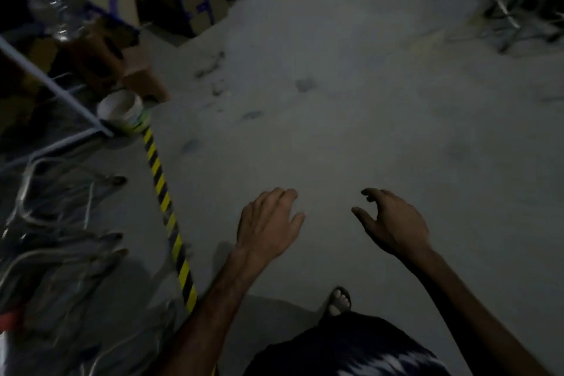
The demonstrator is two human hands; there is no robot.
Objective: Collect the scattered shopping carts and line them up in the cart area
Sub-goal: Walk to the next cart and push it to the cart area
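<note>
Metal shopping carts stand nested at the lower left, left of a yellow-and-black striped floor line. Another metal cart frame sits at the far upper right, partly cut off and blurred. My left hand and my right hand hover over bare grey floor in the lower middle, both with fingers apart and holding nothing. Neither hand touches a cart.
Cardboard boxes are stacked at the top left. A white bucket sits at the striped line's far end, beside a shelf rail and a plastic bottle. My sandalled foot shows below the hands. The view is dim.
</note>
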